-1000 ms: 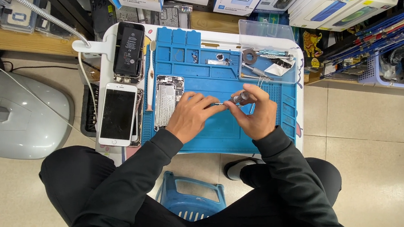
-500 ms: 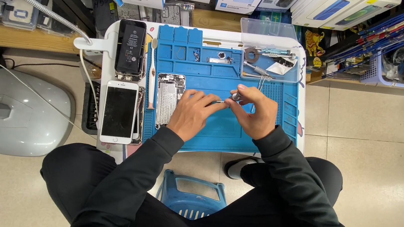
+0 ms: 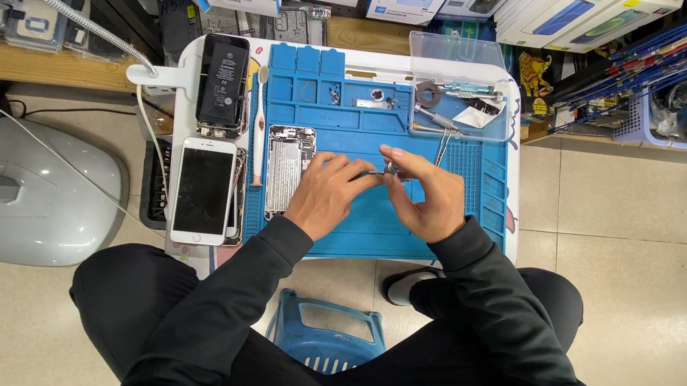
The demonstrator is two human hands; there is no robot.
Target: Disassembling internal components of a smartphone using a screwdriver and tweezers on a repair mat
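While both hands meet mid-mat, little differs from half second ago. White phone (image 3: 203, 189) lies face up at counter's left edge; opened phone chassis (image 3: 287, 168) just beside left hand (image 3: 328, 193), unmoved. Left hand pinches thin metal tool (image 3: 373, 173), tip toward right hand (image 3: 428, 198), fingers closed on small part. Posture held: fine work ongoing over blue mat (image 3: 464, 180).

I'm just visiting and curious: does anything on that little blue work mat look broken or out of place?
Nothing spilled. The opened phone lies with its insides bared beside the left hand; another, screen lifted, lies dismantled above the white phone.
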